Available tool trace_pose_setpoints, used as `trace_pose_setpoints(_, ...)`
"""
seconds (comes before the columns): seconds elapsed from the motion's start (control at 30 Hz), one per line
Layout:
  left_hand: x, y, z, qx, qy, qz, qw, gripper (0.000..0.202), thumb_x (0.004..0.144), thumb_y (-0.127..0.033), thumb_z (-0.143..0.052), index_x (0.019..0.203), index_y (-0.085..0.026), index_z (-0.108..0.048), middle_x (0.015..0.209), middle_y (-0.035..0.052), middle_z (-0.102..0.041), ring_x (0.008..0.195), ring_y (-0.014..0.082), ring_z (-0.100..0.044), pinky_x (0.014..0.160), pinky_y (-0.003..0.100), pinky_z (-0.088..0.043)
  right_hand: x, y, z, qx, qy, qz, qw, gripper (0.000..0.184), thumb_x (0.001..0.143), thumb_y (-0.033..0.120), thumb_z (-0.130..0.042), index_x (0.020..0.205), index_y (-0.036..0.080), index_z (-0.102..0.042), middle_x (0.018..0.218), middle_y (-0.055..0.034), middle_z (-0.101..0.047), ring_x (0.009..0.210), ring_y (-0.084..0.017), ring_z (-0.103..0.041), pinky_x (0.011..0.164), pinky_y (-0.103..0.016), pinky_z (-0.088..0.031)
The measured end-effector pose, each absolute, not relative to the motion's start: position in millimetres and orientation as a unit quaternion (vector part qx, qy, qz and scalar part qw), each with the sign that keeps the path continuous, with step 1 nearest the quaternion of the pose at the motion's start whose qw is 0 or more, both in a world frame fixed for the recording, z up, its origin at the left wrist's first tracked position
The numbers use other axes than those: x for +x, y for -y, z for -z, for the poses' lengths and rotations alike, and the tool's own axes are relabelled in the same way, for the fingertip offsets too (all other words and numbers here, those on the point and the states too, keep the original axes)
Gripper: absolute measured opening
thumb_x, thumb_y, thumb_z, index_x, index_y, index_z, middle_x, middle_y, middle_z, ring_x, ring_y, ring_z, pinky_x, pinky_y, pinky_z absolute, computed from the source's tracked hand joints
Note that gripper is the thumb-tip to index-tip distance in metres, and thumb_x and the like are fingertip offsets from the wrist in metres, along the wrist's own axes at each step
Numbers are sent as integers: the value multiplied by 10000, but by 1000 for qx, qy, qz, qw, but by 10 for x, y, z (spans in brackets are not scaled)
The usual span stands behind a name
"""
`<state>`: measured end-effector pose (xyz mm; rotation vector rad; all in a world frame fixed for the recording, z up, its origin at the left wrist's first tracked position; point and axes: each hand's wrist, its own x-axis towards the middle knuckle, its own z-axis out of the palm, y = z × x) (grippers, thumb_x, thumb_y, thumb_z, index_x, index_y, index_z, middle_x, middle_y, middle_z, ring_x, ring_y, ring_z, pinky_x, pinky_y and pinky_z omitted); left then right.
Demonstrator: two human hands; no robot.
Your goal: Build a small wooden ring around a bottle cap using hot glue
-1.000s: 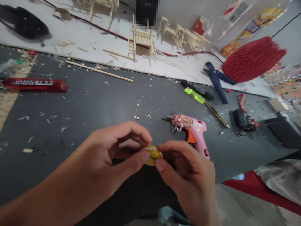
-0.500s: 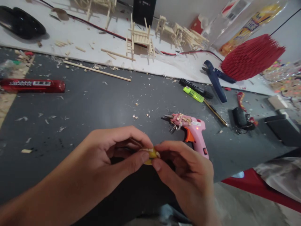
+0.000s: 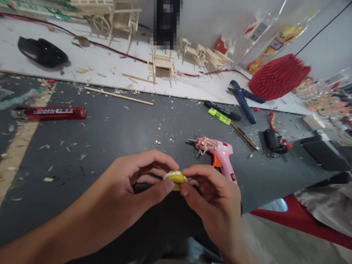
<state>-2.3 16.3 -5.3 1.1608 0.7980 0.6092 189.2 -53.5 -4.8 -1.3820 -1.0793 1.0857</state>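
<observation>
A small rounded yellow piece with a pale whitish band (image 3: 176,177) is pinched between both hands low in the middle of the view. My left hand (image 3: 140,183) grips its left side with thumb and fingertips. On the right side, my right hand (image 3: 210,190) holds it the same way, fingers curled. Parts of the piece are covered by the fingertips, and its exact kind is unclear. Just beyond my right hand lies a pink glue gun (image 3: 216,150) with an orange trigger and a small lit light.
Miniature wooden chairs (image 3: 162,62) stand on the white ledge (image 3: 110,75) at the back. A thin stick (image 3: 118,96), a red tube (image 3: 56,113), a yellow-green highlighter (image 3: 219,116), blue cutters (image 3: 243,101) and a red spiky object (image 3: 279,77) lie around. Scraps dot the grey table (image 3: 115,124).
The view has shifted, so the table things sit lower. Between my fingers the yellow piece has turned, showing more of its yellow face and pale band. Both hands keep their hold.
</observation>
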Motion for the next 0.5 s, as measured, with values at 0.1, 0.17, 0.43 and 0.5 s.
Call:
trace_pose_setpoints(0.1, -56, -174, 31, 542, -354, -270, 712, 98, 986, -357, -774, 1056, -299, -809, 972, -17, -856, 904, 173, -814, 810, 204, -617, 1906, 549, 58, -573, 456, -444, 517, 236, 851, 101, -842, 956, 312, -842, 761, 41, -791, 626, -91, -688, 596, -141, -559)
trace_pose_setpoints(0.17, -64, -200, 8, 554, -355, -275, 701, 76, 992, -339, -756, 1027, -288, -800, 955, -21, -840, 899, 163, -799, 807, 197, -599, 1913, 560, 71, -570, 461, -440, 519, 226, 845, 108, -842, 953, 306, -841, 788, 34, -796, 654, -102, -699, 628, -158, -578)
trace_pose_setpoints(0.43, -124, -402, -116, 618, -360, -234, 659, 158, 924, -332, -802, 851, -204, -745, 822, 1, -782, 763, 164, -725, 711, 241, -547, 1924, 599, 184, -549, 466, -432, 542, 145, 860, 173, -847, 958, 280, -851, 847, 3, -806, 721, -125, -722, 701, -187, -599)
trace_pose_setpoints(0.5, -193, -482, -176, 629, -373, -228, 643, 185, 912, -348, -825, 832, -197, -755, 776, 3, -772, 713, 160, -698, 673, 242, -523, 1928, 602, 206, -544, 469, -432, 546, 111, 864, 201, -850, 950, 271, -850, 845, -2, -802, 718, -128, -717, 699, -192, -599)
